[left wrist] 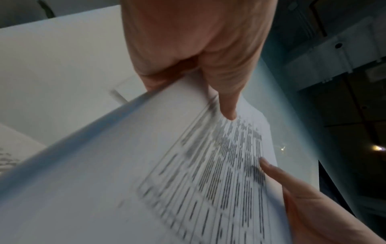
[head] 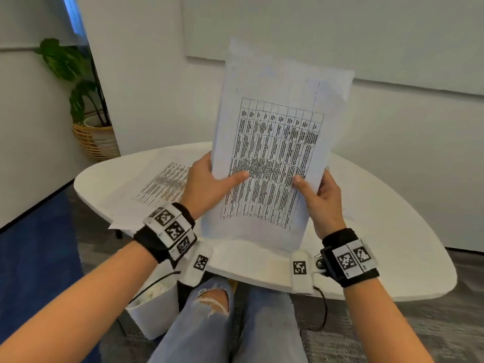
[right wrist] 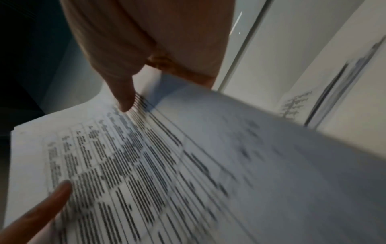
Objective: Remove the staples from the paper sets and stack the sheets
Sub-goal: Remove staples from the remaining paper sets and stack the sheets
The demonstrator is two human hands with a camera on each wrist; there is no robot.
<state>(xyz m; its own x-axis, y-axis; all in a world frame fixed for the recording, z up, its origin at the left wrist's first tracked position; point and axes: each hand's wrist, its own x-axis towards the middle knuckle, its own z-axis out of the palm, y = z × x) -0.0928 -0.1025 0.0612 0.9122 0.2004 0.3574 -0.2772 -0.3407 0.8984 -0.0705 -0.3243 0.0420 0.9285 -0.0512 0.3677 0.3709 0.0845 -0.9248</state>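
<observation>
I hold a set of white sheets point(head: 275, 153) printed with a dense table upright above the table, its lower edge near the table top. My left hand point(head: 209, 184) grips its left edge, thumb on the printed face and fingers behind. My right hand point(head: 318, 195) grips the right edge the same way. The left wrist view shows the paper set point(left wrist: 146, 181) under the left thumb point(left wrist: 227, 105), with the right hand's thumb lower right. In the right wrist view the same sheets point(right wrist: 188, 165) lie under the right thumb point(right wrist: 123, 95). No staple is visible.
More printed sheets point(head: 162, 184) lie flat on the left part of the white oval table point(head: 379, 244). A white bin point(head: 154, 310) stands on the floor under the table's near left edge. A potted plant point(head: 86, 106) stands in a basket at the far left.
</observation>
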